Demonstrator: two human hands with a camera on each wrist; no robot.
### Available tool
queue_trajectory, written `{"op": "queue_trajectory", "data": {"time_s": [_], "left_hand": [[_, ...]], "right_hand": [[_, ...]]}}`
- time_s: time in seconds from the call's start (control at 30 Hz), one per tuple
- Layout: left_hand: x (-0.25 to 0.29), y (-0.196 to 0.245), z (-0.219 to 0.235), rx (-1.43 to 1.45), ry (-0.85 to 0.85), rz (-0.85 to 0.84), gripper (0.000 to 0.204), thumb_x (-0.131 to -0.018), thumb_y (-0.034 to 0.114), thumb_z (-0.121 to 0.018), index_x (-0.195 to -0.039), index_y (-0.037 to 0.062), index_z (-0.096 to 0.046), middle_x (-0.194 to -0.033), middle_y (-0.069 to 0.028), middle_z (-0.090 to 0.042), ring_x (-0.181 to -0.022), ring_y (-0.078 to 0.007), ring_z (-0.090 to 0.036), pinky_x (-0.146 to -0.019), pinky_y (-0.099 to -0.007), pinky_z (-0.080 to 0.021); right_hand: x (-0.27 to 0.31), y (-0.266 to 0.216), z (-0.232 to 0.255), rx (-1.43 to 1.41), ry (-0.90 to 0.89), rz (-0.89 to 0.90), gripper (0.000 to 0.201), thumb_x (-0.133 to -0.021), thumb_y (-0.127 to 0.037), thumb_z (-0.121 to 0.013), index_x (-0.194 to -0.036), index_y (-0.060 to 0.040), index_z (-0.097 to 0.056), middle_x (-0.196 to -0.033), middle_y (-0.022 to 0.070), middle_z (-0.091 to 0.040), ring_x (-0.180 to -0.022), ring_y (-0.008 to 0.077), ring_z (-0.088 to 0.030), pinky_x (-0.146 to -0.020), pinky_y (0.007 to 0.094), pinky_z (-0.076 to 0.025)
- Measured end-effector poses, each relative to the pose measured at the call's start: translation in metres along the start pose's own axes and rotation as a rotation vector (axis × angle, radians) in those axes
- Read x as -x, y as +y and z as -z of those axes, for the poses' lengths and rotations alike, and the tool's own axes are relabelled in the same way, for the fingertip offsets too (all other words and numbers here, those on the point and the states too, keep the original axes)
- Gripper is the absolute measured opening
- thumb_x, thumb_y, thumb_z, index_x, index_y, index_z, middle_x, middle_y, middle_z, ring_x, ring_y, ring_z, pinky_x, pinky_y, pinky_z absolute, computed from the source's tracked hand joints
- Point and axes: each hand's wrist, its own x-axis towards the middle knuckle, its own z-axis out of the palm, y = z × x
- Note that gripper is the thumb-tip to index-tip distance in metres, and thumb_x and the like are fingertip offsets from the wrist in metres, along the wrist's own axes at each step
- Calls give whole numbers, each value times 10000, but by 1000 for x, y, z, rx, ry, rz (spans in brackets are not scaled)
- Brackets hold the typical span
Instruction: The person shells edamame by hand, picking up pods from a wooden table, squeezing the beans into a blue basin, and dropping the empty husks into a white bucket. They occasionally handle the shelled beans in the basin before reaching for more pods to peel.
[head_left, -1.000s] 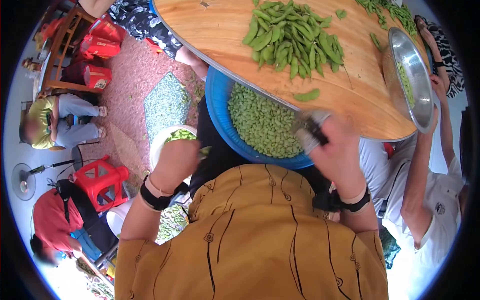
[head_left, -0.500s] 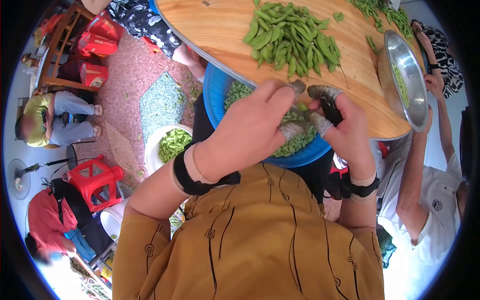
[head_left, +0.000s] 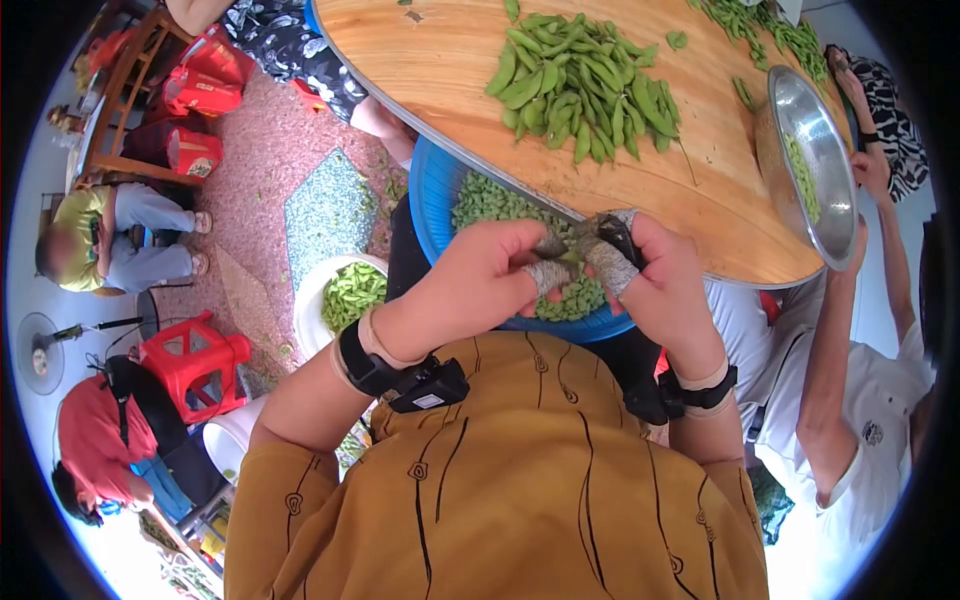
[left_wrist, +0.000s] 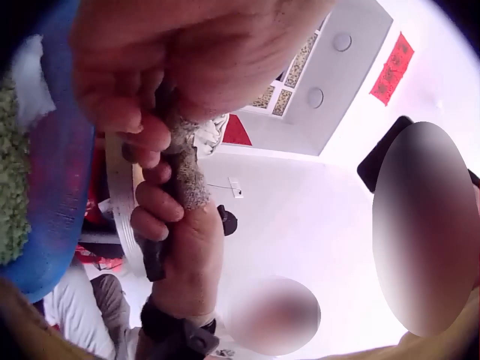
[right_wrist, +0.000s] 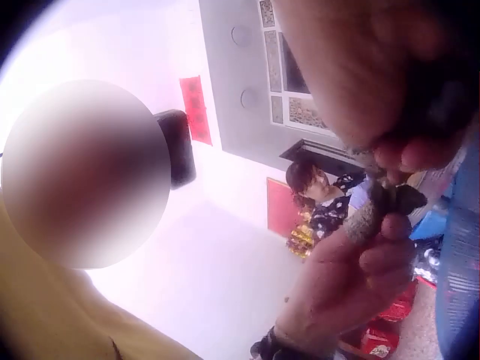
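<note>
Crowding both hands, blue basin (head_left: pixel 428 205) sits under wooden table (head_left: pixel 440 70).

Ahead I'm blocked by the bench (head_left: pixel 470 70) edge — it overhangs the blue basin (head_left: pixel 425 210); bare wood stays passable left of the pod pile (head_left: pixel 580 85); steel bowl (head_left: pixel 835 215) crowds the right.

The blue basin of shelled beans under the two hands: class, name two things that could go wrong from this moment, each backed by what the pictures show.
1. The left hand and right hand meet near the blue basin's near rim, so a popped bean might land on the lap.
2. The basin sits partly under the wooden table, so a raised hand may knock the table edge.
</note>
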Motion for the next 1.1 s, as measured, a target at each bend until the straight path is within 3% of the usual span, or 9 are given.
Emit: {"op": "queue_trajectory", "data": {"time_s": [0.33, 0.6, 0.67, 0.7, 0.77, 0.8, 0.9, 0.97, 1.1], "left_hand": [[0, -10, -1, -48, 69, -38, 188, -890, 30, -497, -1035, 14, -616, -732, 10, -572, -584, -25, -463, -505, -171, -385], [4, -10, 3, -81, 76, 21, 231, -876, 22, -493, -1070, 9, -618, -747, 16, -577, -601, -27, -474, -510, -170, -377], [5, -22, 4, -235, 95, -199, 249, -864, 9, -489, -1080, 5, -614, -754, 9, -581, -642, -43, -504, -537, -188, -392], [4, -24, 6, -235, 94, -199, 249, -864, 9, -489, -1080, 5, -614, -754, 9, -581, -642, -43, -504, -537, -188, -392], [3, -26, 11, -704, 156, -511, 237, -872, 19, -509, -1086, 0, -608, -759, -4, -587, -669, -69, -530, -560, -209, -406], [3, -25, 11, -703, 154, -511, 237, -872, 19, -509, -1086, 0, -608, -759, -4, -587, -669, -69, -530, -560, -209, -406], [6, -21, 16, -353, 19, -314, 178, -882, 40, -536, -1034, -3, -618, -747, -17, -586, -643, -94, -539, -575, -217, -415], [5, -19, 24, 586, -334, 114, 141, -890, 75, -563, -997, -7, -607, -742, -16, -584, -604, -108, -528, -567, -222, -419], [6, -14, 15, 289, -219, 74, 168, -867, 100, -607, -981, -20, -583, -707, -24, -564, -571, -97, -503, -541, -237, -414]], "right_hand": [[10, -5, -5, -115, -107, -139, 318, -783, 29, -449, -1095, 25, -513, -837, 60, -621, -586, 90, -573, -493, 225, -486], [10, -2, -8, -171, -123, -129, 262, -792, 23, -461, -1037, -10, -547, -808, 6, -602, -535, 47, -497, -444, 193, -397], [9, -1, -8, -219, -136, -144, 268, -806, 17, -460, -1055, -20, -554, -800, -3, -592, -532, 40, -479, -439, 189, -375], [8, 0, -8, -266, -149, -159, 275, -821, 10, -458, -1073, -30, -560, -792, -11, -582, -528, 33, -460, -434, 184, -352], [7, -1, -7, -366, -160, -217, 274, -843, -5, -464, -1097, -36, -563, -783, -15, -573, -528, 32, -449, -434, 183, -348], [6, -1, -7, -465, -171, -276, 274, -866, -20, -470, -1121, -42, -566, -775, -20, -563, -527, 32, -437, -434, 181, -343], [10, -8, -3, -709, -239, -405, 265, -900, -62, -484, -1152, -51, -566, -766, -15, -553, -527, 35, -430, -433, 173, -335], [14, -11, -5, -757, -245, -417, 261, -906, -74, -484, -1153, -51, -567, -763, -10, -554, -526, 39, -436, -429, 176, -347], [10, -2, -9, -611, -215, -369, 227, -905, -73, -488, -1116, -42, -567, -767, 11, -566, -543, 53, -483, -436, 196, -422]]}}
